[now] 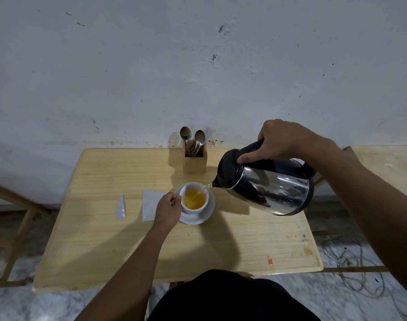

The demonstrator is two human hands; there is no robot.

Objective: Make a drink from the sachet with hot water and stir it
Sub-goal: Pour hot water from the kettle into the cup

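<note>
A white cup (194, 209) stands on a white saucer (208, 214) in the middle of the wooden table (105, 239). Orange-yellow liquid fills part of the cup. My right hand (283, 142) grips the black handle of a steel kettle (267, 184), which is tilted left. A thin stream of water runs from its spout into the cup. My left hand (168, 208) is closed on the cup's handle at its left side. The opened white sachet (150, 202) lies flat just left of the saucer, partly under my hand. Its torn-off strip (120, 208) lies further left.
A wooden holder (195, 162) with two spoons and a fork stands at the table's back edge by the wall. A second wooden surface (388, 165) is at the right. Loose cables (351, 265) lie on the marble floor at the right.
</note>
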